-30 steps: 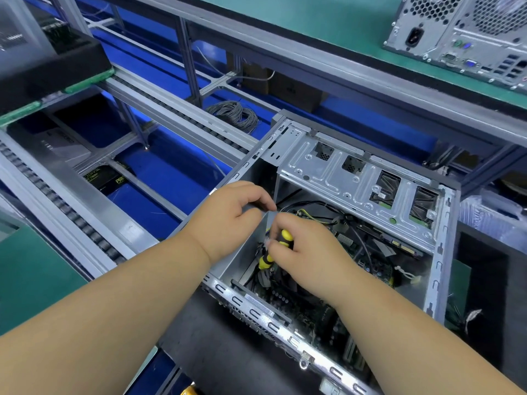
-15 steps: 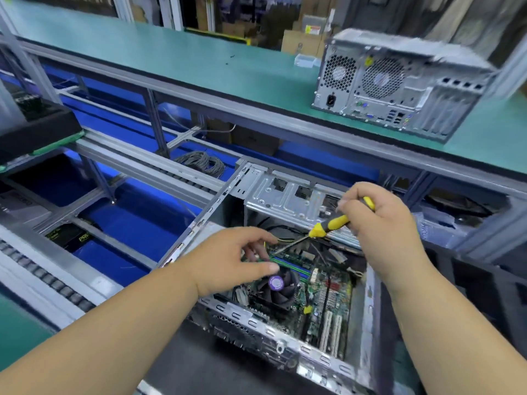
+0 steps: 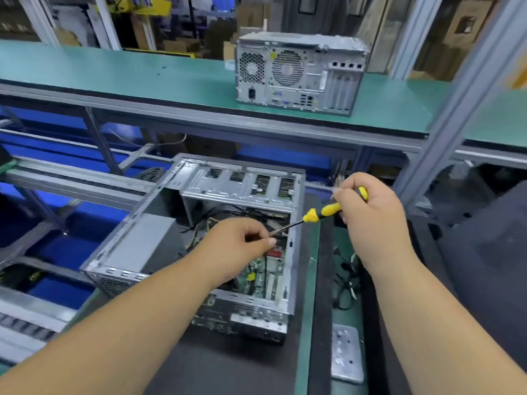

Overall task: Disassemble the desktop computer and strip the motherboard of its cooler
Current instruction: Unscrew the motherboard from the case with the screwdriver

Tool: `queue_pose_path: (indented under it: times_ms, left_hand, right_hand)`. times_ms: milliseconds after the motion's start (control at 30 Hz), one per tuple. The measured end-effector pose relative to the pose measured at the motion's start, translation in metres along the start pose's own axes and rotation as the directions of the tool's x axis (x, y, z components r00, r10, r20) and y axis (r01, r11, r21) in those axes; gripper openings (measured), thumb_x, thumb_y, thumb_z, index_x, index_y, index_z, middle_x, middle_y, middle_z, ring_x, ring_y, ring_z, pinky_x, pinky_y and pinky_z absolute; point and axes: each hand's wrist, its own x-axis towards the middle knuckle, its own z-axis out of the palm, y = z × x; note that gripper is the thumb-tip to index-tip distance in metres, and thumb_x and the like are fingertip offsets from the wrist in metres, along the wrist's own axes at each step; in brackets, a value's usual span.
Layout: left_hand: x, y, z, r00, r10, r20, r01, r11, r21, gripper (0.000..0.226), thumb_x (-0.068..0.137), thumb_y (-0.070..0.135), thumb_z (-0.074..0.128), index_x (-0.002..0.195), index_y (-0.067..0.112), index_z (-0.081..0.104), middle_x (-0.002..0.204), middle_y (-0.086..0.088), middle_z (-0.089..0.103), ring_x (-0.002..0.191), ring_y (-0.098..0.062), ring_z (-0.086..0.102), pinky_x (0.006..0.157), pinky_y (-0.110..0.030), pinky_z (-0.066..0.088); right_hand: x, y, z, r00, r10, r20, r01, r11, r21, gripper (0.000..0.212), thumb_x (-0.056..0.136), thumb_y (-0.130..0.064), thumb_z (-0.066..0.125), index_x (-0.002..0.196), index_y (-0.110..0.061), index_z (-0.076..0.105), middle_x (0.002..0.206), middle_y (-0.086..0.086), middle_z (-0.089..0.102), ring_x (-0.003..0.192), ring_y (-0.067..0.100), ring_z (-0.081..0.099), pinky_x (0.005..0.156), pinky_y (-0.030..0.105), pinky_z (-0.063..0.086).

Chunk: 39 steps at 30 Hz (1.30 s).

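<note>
Now our right hand [image 3: 373, 223] grips the screwdriver [image 3: 322, 212] above the open computer case [image 3: 142, 243]; our left hand [image 3: 236, 246] should pinch its tip steady.

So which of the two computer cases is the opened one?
The near case, below both hands, lies with its side off and motherboard exposed. The far case on the green shelf is closed.

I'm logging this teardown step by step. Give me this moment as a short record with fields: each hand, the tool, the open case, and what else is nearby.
left hand: over the open case, fingertips pinched at the screwdriver tip
right hand: grips the screwdriver handle
screwdriver: yellow and black, shaft angled down-left
open case: side panel off, motherboard visible inside
second computer: on the green shelf behind, rear facing the camera
</note>
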Motion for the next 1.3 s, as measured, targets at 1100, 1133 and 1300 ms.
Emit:
queue_pose_path:
  times_ms: [1100, 1133, 1300]
  left_hand:
    - [0.021, 0.073, 0.127, 0.975, 0.222, 0.006, -0.203, 0.878, 0.434, 0.004, 0.087, 0.031, 0.063, 0.086, 0.032, 0.067, 0.071, 0.019, 0.051, 0.071, -0.006, 0.051, 0.063, -0.025, 0.038]
    - [0.021, 0.069, 0.115, 0.972, 0.234, -0.012, -0.207, 0.883, 0.421, 0.004, 0.086, 0.030, 0.063, 0.086, 0.032, 0.066, 0.072, 0.018, 0.053, 0.071, -0.005, 0.051, 0.063, -0.025, 0.039]
    - [0.015, 0.038, 0.049, 0.973, 0.212, -0.092, -0.161, 0.907, 0.389, 0.005, 0.085, 0.031, 0.063, 0.087, 0.033, 0.066, 0.077, 0.016, 0.060, 0.071, -0.002, 0.054, 0.066, -0.028, 0.047]
  right_hand:
    - [-0.024, 0.067, -0.080, 0.988, 0.156, 0.009, -0.156, 0.988, -0.023, 0.009, 0.091, -0.041, 0.060, 0.085, -0.037, 0.065, 0.074, -0.005, 0.067, 0.068, 0.010, 0.062, 0.060, 0.030, 0.050]
    - [-0.021, 0.062, -0.069, 0.990, 0.139, 0.024, -0.139, 0.990, -0.020, 0.009, 0.091, -0.041, 0.061, 0.085, -0.037, 0.066, 0.075, -0.004, 0.067, 0.070, 0.013, 0.063, 0.062, 0.032, 0.050]
    - [-0.008, 0.035, -0.008, 0.988, 0.109, 0.113, -0.104, 0.993, -0.049, 0.009, 0.092, -0.041, 0.060, 0.086, -0.038, 0.065, 0.073, -0.006, 0.068, 0.069, 0.011, 0.063, 0.066, 0.034, 0.052]
